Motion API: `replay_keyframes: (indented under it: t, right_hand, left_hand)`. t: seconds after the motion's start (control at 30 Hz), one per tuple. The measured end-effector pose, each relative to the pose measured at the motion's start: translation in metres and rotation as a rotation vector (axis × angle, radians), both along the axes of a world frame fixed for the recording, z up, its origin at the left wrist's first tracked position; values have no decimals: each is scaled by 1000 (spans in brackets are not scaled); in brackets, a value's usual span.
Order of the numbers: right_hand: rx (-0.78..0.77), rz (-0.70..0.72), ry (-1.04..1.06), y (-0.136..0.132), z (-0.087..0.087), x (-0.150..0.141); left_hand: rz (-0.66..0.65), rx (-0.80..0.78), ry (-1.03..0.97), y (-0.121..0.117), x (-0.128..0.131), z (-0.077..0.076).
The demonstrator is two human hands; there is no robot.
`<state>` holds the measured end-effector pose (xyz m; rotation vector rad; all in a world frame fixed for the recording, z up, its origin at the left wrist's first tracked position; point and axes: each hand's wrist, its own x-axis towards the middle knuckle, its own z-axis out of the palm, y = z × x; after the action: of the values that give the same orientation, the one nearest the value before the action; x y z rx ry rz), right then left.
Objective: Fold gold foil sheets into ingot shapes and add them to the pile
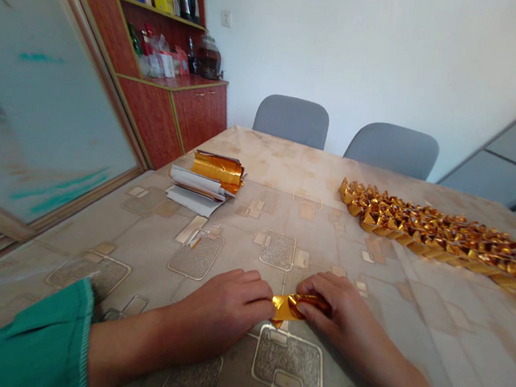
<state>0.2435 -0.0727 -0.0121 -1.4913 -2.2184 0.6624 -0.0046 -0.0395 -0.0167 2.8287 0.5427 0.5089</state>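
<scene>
Gold foil strip [294, 307], long axis crosswise, held narrowly in right grip [338, 308], end touching left grip [220, 313]

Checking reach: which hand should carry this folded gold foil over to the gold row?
Right, probably: the right hand pinches the folded gold foil and sits nearer the row of folded gold pieces; the left hand, also on the foil, is farther away.

light: bright, even | shadows: soft | glare: gold foil [289, 307] | edges: warped
</scene>
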Motion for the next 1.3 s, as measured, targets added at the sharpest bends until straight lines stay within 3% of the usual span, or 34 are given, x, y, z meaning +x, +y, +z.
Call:
replay_keyframes:
  t: [0.4, 0.73, 0.93, 1.2, 1.3]
  right_hand:
    - [39, -1, -75, -1, 5, -4]
    - [191, 35, -118, 1, 3, -2]
    - [124, 61, -63, -2, 3, -6]
    - [217, -9, -307, -13, 1, -19]
    - [187, -3, -252, -16, 3, -18]
  left_hand:
    - [9, 102, 79, -3, 0, 0]
    - [-44, 102, 53, -4, 8, 5]
    - [-45, 122, 109, -4, 11, 1]
    - [-86, 82, 111, -4, 8, 8]
    - [-92, 87, 60, -4, 6, 8]
